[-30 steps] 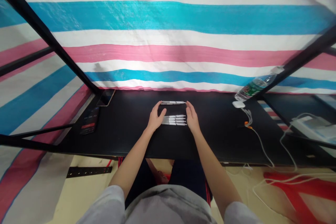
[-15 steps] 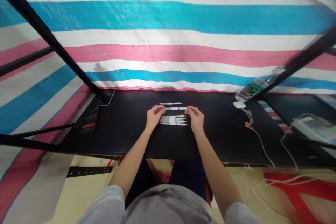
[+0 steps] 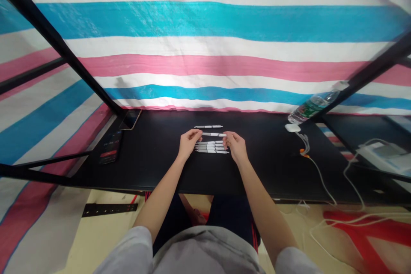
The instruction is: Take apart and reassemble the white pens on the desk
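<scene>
Centrally over the black bench (image 3: 154, 167), a white pen (image 3: 213, 134) was pinched at its left end by the left hand (image 3: 191, 143) and its right end by the right hand (image 3: 236, 145), just beyond four pens (image 3: 212, 148) laid side by side, with one more pen (image 3: 208, 126) nearer the far edge.

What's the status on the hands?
Left hand and right hand on the ends of a white pen. Four pens side by side just nearer, one pen just beyond.

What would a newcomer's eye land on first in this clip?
The pink, blue and white striped tarp fills the upper view behind a black table. At the table's centre, the left hand and right hand sit on either side of a white pen, just above a row of pens.
</scene>
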A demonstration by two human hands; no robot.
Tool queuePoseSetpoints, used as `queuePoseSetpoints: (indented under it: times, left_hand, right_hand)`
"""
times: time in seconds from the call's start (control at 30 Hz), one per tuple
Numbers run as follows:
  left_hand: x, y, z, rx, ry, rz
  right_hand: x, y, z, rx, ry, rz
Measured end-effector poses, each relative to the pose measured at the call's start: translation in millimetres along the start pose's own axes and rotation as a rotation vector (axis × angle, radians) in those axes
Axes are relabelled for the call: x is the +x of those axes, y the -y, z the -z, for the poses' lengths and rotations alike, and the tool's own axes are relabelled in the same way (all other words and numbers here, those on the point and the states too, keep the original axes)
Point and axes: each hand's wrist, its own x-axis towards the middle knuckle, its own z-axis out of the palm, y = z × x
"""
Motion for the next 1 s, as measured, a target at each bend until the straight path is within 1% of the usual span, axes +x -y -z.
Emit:
queuePoseSetpoints:
  times: [0.17,0.37,1.0]
  left_hand:
    - [0.9,2.8,-0.8,-0.055,0.024,0.023]
    - [1.9,6.3,-0.1,-0.035,0.014,0.048]
    - [0.4,3.2,-0.2,-0.016,0.005,0.016]
  right_hand:
    - [2.0,0.2,1.6,0.019,-0.038,0.018]
    - [3.5,0.0,1.9,0.026,-0.045,0.049]
    - [3.7,0.1,2.8,0.015,-0.046,0.09]
